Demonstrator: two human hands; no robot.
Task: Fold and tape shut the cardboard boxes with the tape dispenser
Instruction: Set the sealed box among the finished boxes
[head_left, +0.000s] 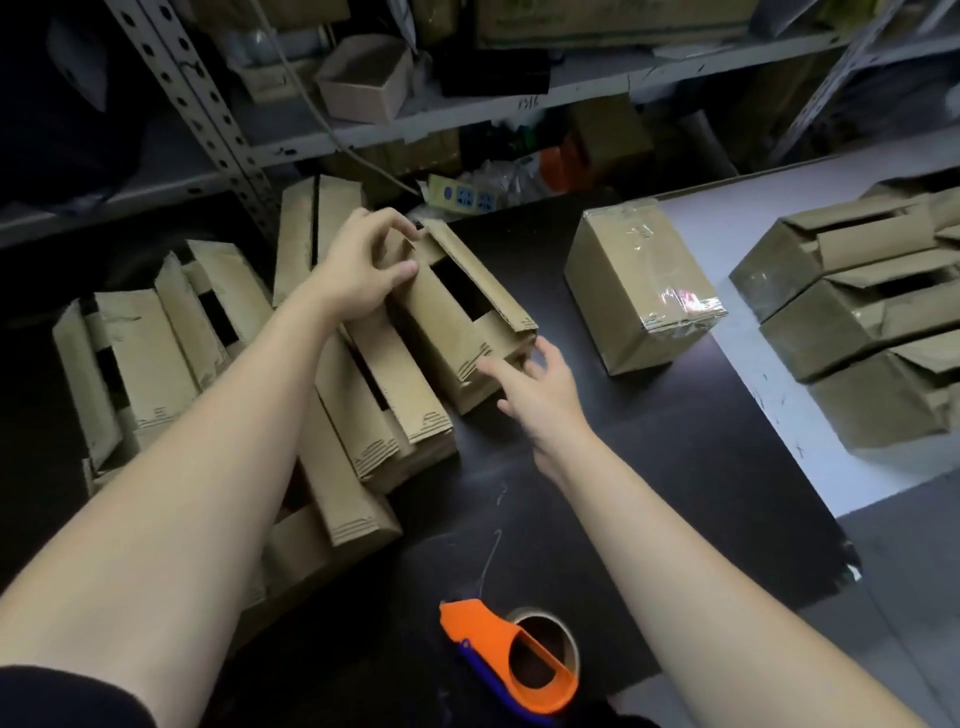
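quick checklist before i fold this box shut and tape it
1. Left hand holds the open box at its far end: ok, its fingers pinch the end flap.
2. Right hand steadying the near end: cannot tell, its fingers are spread at the corner and contact is unclear.
3. Top flaps folded down: not ok, a dark gap shows between them.
4. Tape dispenser free to pick up: ok, it lies alone on the mat between the arms.
5. Tape end ready at the blade: cannot tell.
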